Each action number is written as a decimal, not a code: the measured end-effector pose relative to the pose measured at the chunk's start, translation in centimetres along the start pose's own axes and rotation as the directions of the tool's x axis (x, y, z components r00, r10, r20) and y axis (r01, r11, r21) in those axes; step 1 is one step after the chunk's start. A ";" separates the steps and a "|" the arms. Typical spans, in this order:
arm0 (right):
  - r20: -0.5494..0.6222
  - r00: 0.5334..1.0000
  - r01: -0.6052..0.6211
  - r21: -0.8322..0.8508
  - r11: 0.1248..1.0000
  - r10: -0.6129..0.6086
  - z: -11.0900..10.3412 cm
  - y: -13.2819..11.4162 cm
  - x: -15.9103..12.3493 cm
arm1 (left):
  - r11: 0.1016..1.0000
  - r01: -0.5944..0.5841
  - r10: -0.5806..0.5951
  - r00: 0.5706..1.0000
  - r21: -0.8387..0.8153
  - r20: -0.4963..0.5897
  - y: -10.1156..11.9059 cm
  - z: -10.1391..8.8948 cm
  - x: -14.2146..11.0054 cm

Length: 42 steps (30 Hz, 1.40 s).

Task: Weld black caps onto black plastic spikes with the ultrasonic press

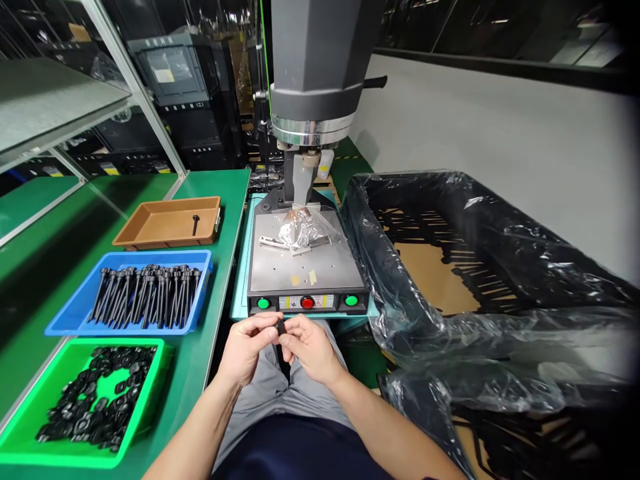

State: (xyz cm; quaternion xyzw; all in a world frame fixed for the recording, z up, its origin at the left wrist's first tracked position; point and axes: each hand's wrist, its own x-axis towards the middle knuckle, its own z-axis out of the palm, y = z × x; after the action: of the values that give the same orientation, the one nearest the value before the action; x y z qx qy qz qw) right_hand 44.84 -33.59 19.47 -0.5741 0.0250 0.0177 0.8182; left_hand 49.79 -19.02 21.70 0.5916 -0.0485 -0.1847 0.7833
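Observation:
Both my hands meet in front of a bench machine's base plate (pixel 280 263), above my lap. Pinched between their fingertips is a small black plastic part (pixel 281 327), mostly covered by the fingers. My left hand (pixel 247 347) is closed on it from the left, my right hand (pixel 310 350) from the right. To my left, a blue tray (pixel 75 317) holds several black ribbed stems with wide heads (pixel 150 293). Nearer me, a green tray (pixel 30 427) contains small black caps or rings (pixel 85 407). One black stem (pixel 195 225) lies in a brown tray (pixel 135 230).
The machine's grey head (pixel 320 60) hangs over a fixture wrapped in clear film (pixel 300 230). Green buttons (pixel 263 303) and a red button (pixel 307 303) line its front. On the right stand black film-lined boxes (pixel 400 320) with black parts inside. A green table (pixel 225 220) carries the trays.

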 end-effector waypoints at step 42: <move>-0.355 0.916 0.093 0.644 0.759 0.188 -15.1 -5.4 11.9 | 0.998 0.045 -0.039 0.991 -0.042 0.128 3.7 4.9 18.7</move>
State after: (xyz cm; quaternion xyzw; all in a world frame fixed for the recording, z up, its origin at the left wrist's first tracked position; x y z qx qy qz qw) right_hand 56.70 -49.59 18.70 -0.2456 0.2102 -0.0880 0.9422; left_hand 66.56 -29.08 24.00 0.5619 -0.0816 -0.2394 0.7876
